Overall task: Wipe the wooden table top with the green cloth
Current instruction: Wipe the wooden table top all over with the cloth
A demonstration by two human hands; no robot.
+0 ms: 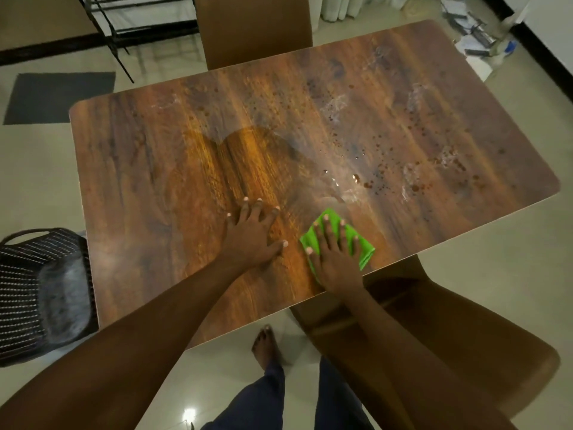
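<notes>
While the right grip (336, 259), a bare hand with fingers straight and spread, presses flat on the green cloth (366, 248), the left grip (252, 235) lies palm-down on bare wood just beside it. Its fingers are fanned as well and hold nothing. Neither grip curls round anything; both are wide and flat.

The cloth sits close to the near edge of the wooden counter (148, 187), on the person's right. It looks folded, with one green corner poking out past the fingertips and another showing to the right of the hand. The thumb of the left grip points toward the cloth but stays apart from it.

Across the right half of the counter lie many dark droplets (378, 181) and several whitish smears (336, 107). The wood ahead of the left grip looks glossier and more golden than the rest.

A brown chair (254, 29) stands at the far side of the counter, and a second brown chair (465, 336) is tucked at the near side, below the right forearm. A black woven basket (40, 290) stands on the tiled floor by the counter's left end, and a dark mat (59, 97) lies farther back on that side. A black metal rack (124, 23) stands beyond the mat. Loose papers (477, 35) clutter the far right corner of the floor. A bare foot (266, 346) and dark trouser legs (257, 405) show under the near edge.
</notes>
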